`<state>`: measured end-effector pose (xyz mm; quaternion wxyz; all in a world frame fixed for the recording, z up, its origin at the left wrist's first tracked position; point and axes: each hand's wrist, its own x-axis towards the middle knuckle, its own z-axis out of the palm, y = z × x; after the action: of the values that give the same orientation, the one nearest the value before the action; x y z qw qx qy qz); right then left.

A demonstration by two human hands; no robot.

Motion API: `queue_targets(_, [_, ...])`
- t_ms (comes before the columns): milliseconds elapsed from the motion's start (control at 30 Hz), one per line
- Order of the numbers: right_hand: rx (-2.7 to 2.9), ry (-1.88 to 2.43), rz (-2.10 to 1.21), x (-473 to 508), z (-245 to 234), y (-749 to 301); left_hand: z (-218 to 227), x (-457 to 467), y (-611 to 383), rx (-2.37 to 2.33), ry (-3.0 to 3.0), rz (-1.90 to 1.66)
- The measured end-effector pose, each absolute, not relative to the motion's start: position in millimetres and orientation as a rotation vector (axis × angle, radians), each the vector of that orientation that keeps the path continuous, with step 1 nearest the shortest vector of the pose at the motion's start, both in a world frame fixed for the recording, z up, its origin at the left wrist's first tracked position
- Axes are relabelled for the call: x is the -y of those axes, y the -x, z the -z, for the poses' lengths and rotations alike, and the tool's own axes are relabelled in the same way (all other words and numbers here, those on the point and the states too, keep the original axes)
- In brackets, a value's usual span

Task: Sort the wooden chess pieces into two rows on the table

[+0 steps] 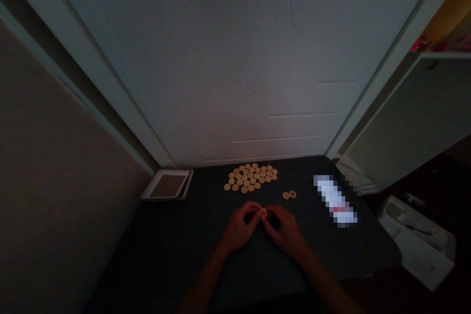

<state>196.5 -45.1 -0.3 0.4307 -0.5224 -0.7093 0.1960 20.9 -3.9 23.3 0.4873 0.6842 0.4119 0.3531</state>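
My left hand (241, 225) and my right hand (285, 228) meet over the middle of the dark table, fingertips pinched together. Between them is a small round wooden disc (263, 213), mostly covered by the fingers; a bit of its pale face with a reddish mark shows. Just beyond the hands lies a cluster of several round wooden discs (251, 176), light tan and spread flat side by side. Two more wooden discs (289, 195) sit apart from the cluster, up and right of my right hand, touching each other and bearing dark marks.
A shallow open box (167, 185) stands at the table's back left corner. On the right lies a blurred-out bright rectangular item (334, 201). A white panel with embossed hearts (249, 99) rises behind the table (176, 245). White boxes (419, 240) are low at the right.
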Motion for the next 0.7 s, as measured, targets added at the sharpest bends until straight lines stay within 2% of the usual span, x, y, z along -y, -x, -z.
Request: queue_targets(700, [1.711,1.339,-0.564,40.8,4.8,-201.5,-22.7,5.3,-20.7,-1.003,-1.793,-0.813])
